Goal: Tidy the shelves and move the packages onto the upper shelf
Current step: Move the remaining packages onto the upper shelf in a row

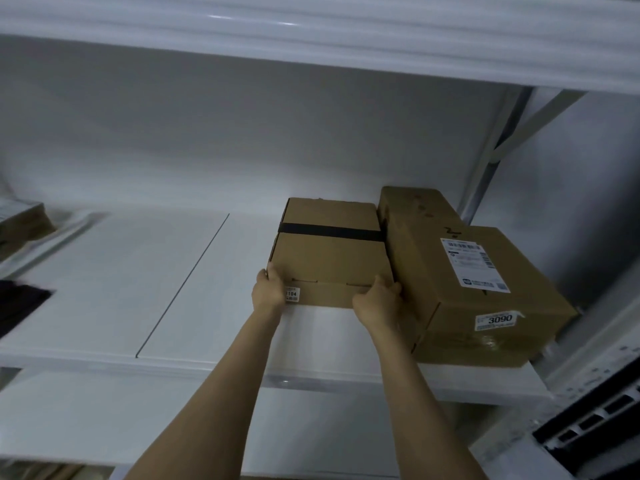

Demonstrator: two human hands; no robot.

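Cardboard box [329, 251] with a black band sits on the white shelf [138, 289], touching a larger box [460, 271] labelled 3090. The left hand [268, 289] and right hand [375, 299] grip its near corners.

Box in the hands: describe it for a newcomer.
On the white shelf, right half, cardboard boxes stand side by side. It is the flat box left of the tall box labelled 3090, left hand and right hand gripping its near corners. Only it has a black band on top.
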